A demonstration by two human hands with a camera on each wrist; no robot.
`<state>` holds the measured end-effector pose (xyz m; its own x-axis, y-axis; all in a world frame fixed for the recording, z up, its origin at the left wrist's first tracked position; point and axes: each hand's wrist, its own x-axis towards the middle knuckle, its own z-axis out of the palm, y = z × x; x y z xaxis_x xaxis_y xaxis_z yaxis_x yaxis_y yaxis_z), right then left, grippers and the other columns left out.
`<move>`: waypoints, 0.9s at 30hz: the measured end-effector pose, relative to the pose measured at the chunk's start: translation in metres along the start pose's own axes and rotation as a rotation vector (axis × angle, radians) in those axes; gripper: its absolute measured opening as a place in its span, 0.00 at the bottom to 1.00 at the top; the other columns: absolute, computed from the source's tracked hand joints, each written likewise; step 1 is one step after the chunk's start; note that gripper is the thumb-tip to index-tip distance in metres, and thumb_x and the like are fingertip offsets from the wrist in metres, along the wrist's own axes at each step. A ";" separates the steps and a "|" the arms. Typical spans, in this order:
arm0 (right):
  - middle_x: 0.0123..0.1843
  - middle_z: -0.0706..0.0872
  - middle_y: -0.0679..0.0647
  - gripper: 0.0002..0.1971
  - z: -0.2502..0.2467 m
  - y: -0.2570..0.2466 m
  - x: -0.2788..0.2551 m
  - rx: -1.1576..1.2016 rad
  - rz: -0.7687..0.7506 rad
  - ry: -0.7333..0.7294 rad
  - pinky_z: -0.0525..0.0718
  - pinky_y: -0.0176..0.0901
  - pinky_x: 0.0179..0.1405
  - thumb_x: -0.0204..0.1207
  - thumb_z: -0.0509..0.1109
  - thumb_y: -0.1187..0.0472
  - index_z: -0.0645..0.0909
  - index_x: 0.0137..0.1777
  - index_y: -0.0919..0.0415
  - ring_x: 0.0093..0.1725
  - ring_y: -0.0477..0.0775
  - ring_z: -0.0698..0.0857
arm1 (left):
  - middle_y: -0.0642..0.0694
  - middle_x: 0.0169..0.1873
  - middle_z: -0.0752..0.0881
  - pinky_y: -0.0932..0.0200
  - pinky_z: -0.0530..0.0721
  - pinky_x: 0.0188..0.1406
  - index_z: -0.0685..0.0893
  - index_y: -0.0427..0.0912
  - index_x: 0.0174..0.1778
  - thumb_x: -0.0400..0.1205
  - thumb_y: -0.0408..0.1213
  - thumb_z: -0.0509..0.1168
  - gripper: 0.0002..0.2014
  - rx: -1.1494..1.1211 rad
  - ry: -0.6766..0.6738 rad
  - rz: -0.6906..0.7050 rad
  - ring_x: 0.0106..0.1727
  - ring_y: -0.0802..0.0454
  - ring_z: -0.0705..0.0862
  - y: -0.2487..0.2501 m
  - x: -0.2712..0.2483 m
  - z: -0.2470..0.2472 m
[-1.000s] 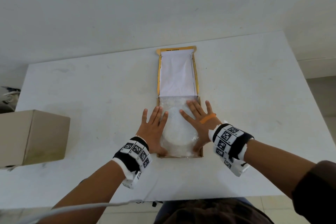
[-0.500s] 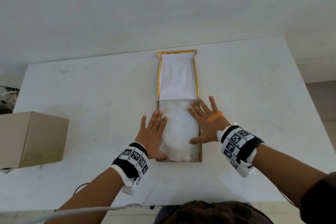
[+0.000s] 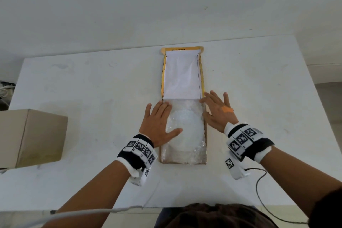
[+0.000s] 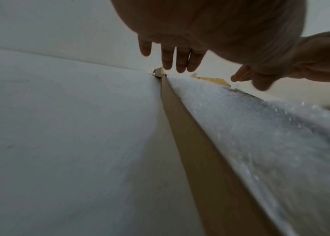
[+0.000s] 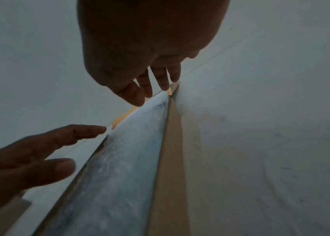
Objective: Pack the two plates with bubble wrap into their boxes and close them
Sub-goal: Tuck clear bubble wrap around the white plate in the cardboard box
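A flat brown box (image 3: 205, 135) lies in the middle of the white table, its lid (image 3: 182, 76) folded back flat away from me, white inside with a yellow border. In the box sits a round white plate (image 3: 187, 131) under clear bubble wrap (image 3: 196, 155). My left hand (image 3: 159, 122) lies flat over the box's left wall (image 4: 196, 143), fingers straight, thumb on the wrap. My right hand (image 3: 218, 111) hovers flat over the box's right wall (image 5: 170, 159), fingers spread, reaching toward the hinge line. The wrist views show both hands' fingers (image 4: 180, 62) (image 5: 160, 78) straight above the wrap.
A closed brown cardboard box (image 3: 31, 137) stands at the table's left edge. A thin black cable (image 3: 259, 187) trails from my right wrist over the near table edge. The table (image 3: 92, 98) meets a white wall behind the lid.
Both hands slid outward and forward off the wrapped plate: the right from the wrap to the box's right wall, the left slightly up along the left wall.
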<state>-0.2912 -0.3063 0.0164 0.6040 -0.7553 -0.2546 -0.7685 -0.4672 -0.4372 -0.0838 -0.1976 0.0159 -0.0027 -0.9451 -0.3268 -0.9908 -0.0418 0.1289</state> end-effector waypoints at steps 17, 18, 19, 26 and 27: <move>0.68 0.79 0.55 0.18 -0.021 0.003 0.079 0.800 0.572 0.143 0.76 0.49 0.66 0.80 0.61 0.54 0.74 0.68 0.57 0.64 0.56 0.79 | 0.41 0.76 0.68 0.44 0.44 0.81 0.65 0.40 0.77 0.80 0.62 0.49 0.35 -0.260 0.150 -0.203 0.78 0.45 0.63 0.001 0.026 0.009; 0.68 0.80 0.56 0.18 -0.020 0.004 0.082 0.808 0.580 0.139 0.76 0.51 0.68 0.80 0.62 0.55 0.75 0.68 0.58 0.65 0.57 0.80 | 0.41 0.75 0.69 0.44 0.48 0.81 0.65 0.40 0.77 0.81 0.58 0.54 0.33 -0.314 0.170 -0.237 0.78 0.45 0.64 0.000 0.028 0.009; 0.68 0.80 0.57 0.18 -0.020 0.005 0.085 0.808 0.581 0.131 0.76 0.53 0.69 0.79 0.63 0.56 0.75 0.68 0.59 0.65 0.58 0.80 | 0.41 0.73 0.71 0.46 0.53 0.80 0.65 0.39 0.76 0.81 0.55 0.58 0.31 -0.372 0.196 -0.272 0.76 0.44 0.66 -0.001 0.030 0.008; 0.67 0.81 0.61 0.20 -0.018 0.004 0.092 0.753 0.561 0.085 0.76 0.50 0.67 0.78 0.66 0.59 0.76 0.69 0.63 0.65 0.61 0.80 | 0.46 0.62 0.83 0.40 0.68 0.72 0.72 0.43 0.71 0.76 0.49 0.63 0.28 -0.719 0.182 -0.418 0.63 0.44 0.79 -0.004 0.046 0.004; 0.66 0.81 0.60 0.20 -0.018 0.004 0.092 0.768 0.564 0.088 0.76 0.49 0.66 0.78 0.67 0.59 0.76 0.69 0.63 0.64 0.60 0.80 | 0.46 0.63 0.83 0.41 0.66 0.74 0.70 0.43 0.74 0.77 0.47 0.63 0.28 -0.718 0.166 -0.421 0.64 0.44 0.79 -0.004 0.046 0.005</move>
<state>-0.2426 -0.3860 0.0064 0.1445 -0.8235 -0.5486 -0.5743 0.3817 -0.7242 -0.0809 -0.2389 -0.0040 0.4227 -0.8377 -0.3459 -0.5779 -0.5431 0.6091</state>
